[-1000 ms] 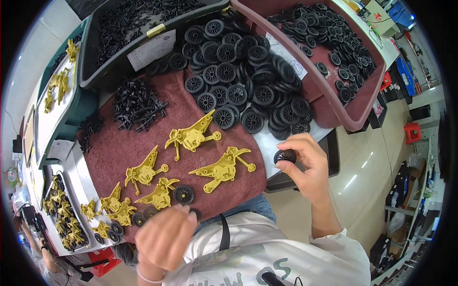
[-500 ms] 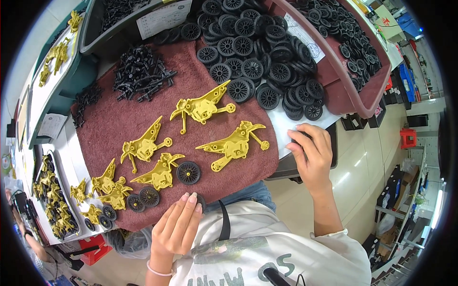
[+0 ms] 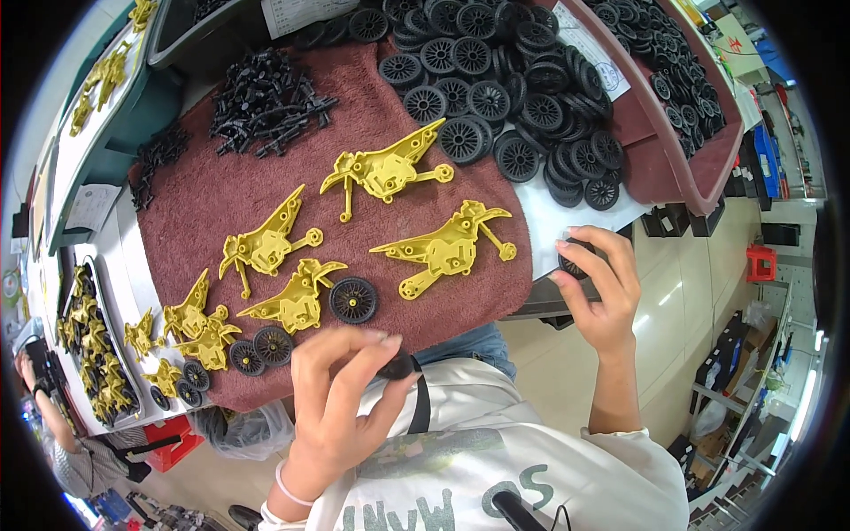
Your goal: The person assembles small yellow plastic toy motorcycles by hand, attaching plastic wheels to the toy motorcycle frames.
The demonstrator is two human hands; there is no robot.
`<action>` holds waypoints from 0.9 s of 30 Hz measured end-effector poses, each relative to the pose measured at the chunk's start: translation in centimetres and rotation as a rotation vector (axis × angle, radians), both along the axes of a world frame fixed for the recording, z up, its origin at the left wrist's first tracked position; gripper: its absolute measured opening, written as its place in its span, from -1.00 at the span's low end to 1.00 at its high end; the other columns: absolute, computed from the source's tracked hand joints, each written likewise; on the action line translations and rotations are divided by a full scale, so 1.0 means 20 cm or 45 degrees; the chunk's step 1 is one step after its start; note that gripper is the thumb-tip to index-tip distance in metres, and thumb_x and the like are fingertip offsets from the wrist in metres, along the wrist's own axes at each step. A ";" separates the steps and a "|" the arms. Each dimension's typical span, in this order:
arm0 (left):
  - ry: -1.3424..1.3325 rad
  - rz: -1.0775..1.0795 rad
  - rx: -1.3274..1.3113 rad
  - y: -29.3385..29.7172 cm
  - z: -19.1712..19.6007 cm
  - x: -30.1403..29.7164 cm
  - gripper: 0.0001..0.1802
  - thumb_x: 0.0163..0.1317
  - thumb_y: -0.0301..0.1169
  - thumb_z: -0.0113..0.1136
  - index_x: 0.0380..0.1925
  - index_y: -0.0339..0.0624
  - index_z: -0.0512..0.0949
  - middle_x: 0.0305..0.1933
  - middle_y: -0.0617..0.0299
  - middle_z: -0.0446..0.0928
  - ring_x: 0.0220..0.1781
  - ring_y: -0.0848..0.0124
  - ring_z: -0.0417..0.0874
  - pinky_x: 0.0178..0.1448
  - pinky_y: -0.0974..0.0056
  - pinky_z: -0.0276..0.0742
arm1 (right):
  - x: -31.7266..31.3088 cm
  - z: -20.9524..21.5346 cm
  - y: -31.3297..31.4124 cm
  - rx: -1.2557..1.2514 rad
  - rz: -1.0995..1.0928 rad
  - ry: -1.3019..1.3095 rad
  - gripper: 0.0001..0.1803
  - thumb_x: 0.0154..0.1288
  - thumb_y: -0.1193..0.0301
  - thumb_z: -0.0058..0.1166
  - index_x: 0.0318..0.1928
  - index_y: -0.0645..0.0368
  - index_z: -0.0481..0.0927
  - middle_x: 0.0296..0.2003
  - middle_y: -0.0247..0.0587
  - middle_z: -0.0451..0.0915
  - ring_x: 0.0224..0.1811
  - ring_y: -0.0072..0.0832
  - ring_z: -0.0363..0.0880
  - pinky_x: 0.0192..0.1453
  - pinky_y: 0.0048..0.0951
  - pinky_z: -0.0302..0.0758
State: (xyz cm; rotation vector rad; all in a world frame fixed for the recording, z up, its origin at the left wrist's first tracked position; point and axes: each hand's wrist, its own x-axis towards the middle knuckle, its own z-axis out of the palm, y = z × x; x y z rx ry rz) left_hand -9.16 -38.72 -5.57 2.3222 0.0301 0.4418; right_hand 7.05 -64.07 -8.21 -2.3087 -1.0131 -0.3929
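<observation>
Six o'clock: grey-green lettering across white shirt. Nine, eleven, one: paper labels on bins, fine print illegible. Two: red character, pale box.

Matt plastic wheels, rough cloth towel

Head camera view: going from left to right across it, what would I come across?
Heap of yellow-and-black pieces → pile of small black pegs → black wheel in the left hand → another black wheel in the right hand → red stool.
</observation>
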 end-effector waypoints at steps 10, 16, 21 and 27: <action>-0.002 0.072 0.074 -0.07 -0.04 0.23 -0.46 -0.04 -0.56 0.44 0.00 -0.32 0.49 -0.02 0.03 0.47 -0.05 0.08 0.52 0.00 0.12 0.48 | 0.01 0.05 0.00 0.015 0.003 -0.052 -0.64 -0.11 0.52 0.40 -0.18 0.19 0.71 -0.11 -0.13 0.62 -0.12 -0.20 0.59 -0.09 -0.30 0.54; 0.082 0.088 0.197 -0.08 -0.04 0.23 -0.52 0.02 -0.49 0.41 -0.02 -0.31 0.53 -0.01 0.07 0.49 -0.06 0.14 0.53 0.04 0.13 0.44 | 0.02 0.10 0.07 0.091 -0.057 -0.049 -0.66 -0.08 0.53 0.38 -0.18 0.20 0.70 -0.10 -0.13 0.63 -0.07 -0.22 0.55 0.05 -0.32 0.47; 0.135 0.126 0.371 -0.09 -0.01 0.23 -0.52 0.01 -0.40 0.40 -0.03 -0.27 0.55 0.00 0.17 0.52 -0.08 0.24 0.55 0.10 0.16 0.36 | 0.00 0.10 0.19 0.493 0.048 0.354 -0.66 -0.03 0.50 0.41 -0.17 0.21 0.68 -0.07 -0.16 0.64 -0.02 -0.27 0.55 0.10 -0.33 0.45; 0.156 0.141 0.400 -0.10 -0.01 0.22 -0.53 0.01 -0.40 0.39 -0.03 -0.27 0.55 0.00 0.17 0.52 -0.09 0.23 0.55 0.09 0.15 0.38 | -0.02 0.05 0.28 0.298 0.230 0.358 -0.60 -0.08 0.50 0.44 -0.13 0.18 0.67 -0.07 -0.18 0.61 -0.03 -0.25 0.55 0.05 -0.33 0.48</action>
